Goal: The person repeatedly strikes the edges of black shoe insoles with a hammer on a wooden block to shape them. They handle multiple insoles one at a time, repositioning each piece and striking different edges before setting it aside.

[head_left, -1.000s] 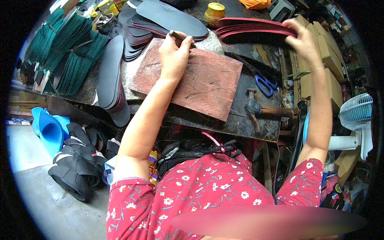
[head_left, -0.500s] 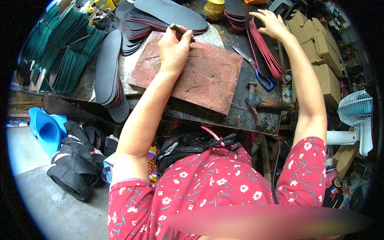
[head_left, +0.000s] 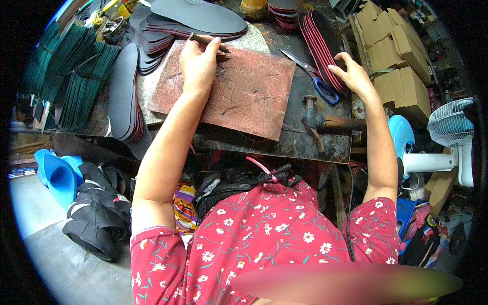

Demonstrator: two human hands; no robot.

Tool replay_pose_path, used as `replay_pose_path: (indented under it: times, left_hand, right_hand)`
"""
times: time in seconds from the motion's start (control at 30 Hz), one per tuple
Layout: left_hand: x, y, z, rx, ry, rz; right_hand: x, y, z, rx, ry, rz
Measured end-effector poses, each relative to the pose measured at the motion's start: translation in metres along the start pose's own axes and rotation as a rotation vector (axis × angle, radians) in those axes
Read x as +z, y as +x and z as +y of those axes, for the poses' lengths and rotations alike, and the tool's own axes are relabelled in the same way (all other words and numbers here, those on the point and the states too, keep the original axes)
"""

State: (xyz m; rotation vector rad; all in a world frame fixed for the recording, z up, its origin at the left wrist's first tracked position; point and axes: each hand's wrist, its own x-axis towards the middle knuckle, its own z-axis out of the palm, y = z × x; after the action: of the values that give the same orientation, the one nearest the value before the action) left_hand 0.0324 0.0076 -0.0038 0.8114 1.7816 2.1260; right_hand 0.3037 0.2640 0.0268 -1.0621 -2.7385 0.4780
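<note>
My left hand is closed around a dark, thin, stick-like tool, whose exact kind I cannot make out. The hand rests over the left part of a worn reddish-brown slab. At the right, my right hand has its thumb and fingers apart and holds nothing. Its thumb tip is at the near right side of a stack of black insoles with red edges; whether it touches them I cannot tell. Between slab and stack lie scissors with blue handles. A hammer lies closer to me.
More black insoles are piled behind the slab, others to its left. Bundled green sheets stand far left. Cardboard boxes and a fan are on the right. Black shoe-like pieces lie at lower left.
My right hand has come nearer along the insole stack, from its far end to its near end. My left hand still holds the stick-like tool over the slab. The whole view has shifted slightly.
</note>
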Motion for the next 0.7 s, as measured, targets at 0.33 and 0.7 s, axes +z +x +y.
replay_pose_path:
  times: [0.33,0.7]
  left_hand:
    - [-0.002,-0.011,0.003,-0.01,0.038,0.008]
    - [0.003,0.004,-0.015,0.073,0.14,0.098]
  right_hand:
    - [0.005,-0.002,0.005,0.003,0.063,0.004]
    - [0.023,0.001,-0.022,0.036,0.44,0.063]
